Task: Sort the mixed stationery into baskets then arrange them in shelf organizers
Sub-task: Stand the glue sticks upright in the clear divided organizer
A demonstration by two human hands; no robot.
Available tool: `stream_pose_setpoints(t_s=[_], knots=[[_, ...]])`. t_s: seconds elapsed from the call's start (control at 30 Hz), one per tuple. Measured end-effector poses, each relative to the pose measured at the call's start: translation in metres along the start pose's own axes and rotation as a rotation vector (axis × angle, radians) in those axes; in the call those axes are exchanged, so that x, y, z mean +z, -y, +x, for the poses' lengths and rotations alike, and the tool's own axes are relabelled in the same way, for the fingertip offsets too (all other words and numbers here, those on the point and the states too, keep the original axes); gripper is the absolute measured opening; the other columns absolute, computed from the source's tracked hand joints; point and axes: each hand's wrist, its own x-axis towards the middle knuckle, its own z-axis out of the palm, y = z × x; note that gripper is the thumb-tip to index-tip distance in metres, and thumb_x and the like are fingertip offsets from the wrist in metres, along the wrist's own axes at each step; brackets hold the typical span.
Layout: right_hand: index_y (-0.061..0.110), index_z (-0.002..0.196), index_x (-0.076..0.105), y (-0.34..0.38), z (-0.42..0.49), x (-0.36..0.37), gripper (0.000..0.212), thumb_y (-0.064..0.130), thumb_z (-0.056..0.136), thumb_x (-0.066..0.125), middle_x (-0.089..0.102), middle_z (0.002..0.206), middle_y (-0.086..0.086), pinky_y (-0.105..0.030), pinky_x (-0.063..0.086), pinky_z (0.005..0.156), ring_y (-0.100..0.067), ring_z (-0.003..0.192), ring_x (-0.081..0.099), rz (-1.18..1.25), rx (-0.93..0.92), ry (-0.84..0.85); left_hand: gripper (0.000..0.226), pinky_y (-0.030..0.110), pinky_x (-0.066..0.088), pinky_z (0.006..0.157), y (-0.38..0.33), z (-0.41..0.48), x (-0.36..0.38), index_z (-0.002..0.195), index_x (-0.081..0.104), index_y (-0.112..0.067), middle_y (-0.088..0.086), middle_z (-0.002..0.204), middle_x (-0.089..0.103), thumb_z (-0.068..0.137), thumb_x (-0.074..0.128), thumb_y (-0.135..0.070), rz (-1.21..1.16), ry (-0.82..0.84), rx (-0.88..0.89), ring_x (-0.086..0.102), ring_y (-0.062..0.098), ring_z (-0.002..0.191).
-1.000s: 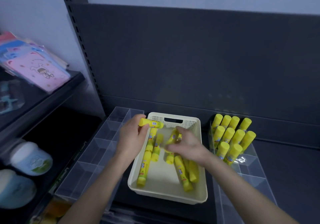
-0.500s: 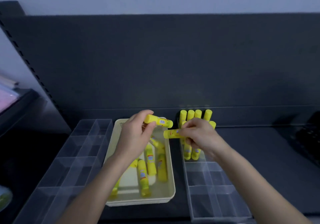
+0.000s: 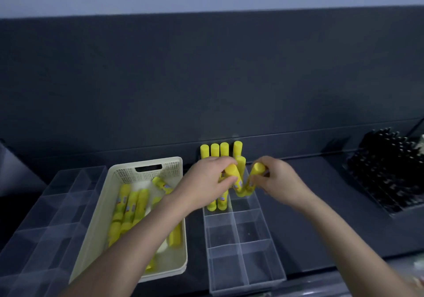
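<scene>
A cream basket on the dark shelf holds several yellow glue sticks lying flat. To its right stands a clear compartment organizer; its back compartments hold several glue sticks standing upright. My left hand grips one glue stick, upright, over the organizer's back right compartment. My right hand grips another glue stick, tilted, with its lower end in that same compartment. The two sticks stand side by side, their lower ends close together.
A second clear organizer lies left of the basket. A tray of black pens sits at the far right. The dark back panel rises close behind the upright sticks. The organizer's front compartments hold nothing.
Both hands carried their glue sticks from above the basket rightward to the organizer and turned them from lying sideways to upright. The view shifted to the right.
</scene>
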Motion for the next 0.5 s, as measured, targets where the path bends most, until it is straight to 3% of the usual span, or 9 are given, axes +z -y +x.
stream_pose_setpoints(t_s=[0.1,0.23,0.4,0.5], knots=[[0.010,0.082,0.060,-0.007,0.002,0.010,0.007,0.010,0.075,0.062,0.062,0.081,-0.007,-0.027,0.042,0.061,-0.021,0.072,0.057,-0.087,-0.066,0.057,0.034,0.029,0.038,0.088,0.005,0.007,0.016,0.122,0.059,-0.019,0.002,0.114,0.064,0.089,0.061,-0.030,0.110,0.111,0.014,0.053,0.020,0.107],[0.013,0.090,0.062,-0.012,0.004,0.026,0.017,0.004,0.076,0.058,0.062,0.082,-0.002,-0.016,0.037,0.056,-0.016,0.071,0.053,-0.109,-0.122,0.089,0.034,0.037,0.041,0.093,0.008,0.011,0.031,0.120,0.059,-0.016,0.005,0.114,0.064,0.087,0.060,-0.021,0.192,0.192,0.020,0.051,0.024,0.110],[0.014,0.097,0.062,-0.018,0.008,0.029,0.024,0.005,0.075,0.062,0.059,0.081,0.002,-0.026,0.044,0.061,-0.017,0.074,0.055,-0.135,-0.097,0.059,0.034,0.036,0.042,0.089,0.013,0.010,0.041,0.118,0.057,-0.016,0.001,0.116,0.063,0.085,0.062,-0.018,0.191,0.151,-0.028,0.050,0.023,0.109],[0.016,0.096,0.061,-0.020,0.008,0.025,0.023,0.008,0.075,0.065,0.055,0.078,0.006,-0.024,0.042,0.059,-0.016,0.074,0.053,-0.154,-0.097,0.072,0.034,0.035,0.041,0.090,0.015,0.006,0.041,0.117,0.057,-0.017,0.000,0.114,0.063,0.085,0.066,-0.024,0.175,0.102,-0.030,0.049,0.021,0.109]])
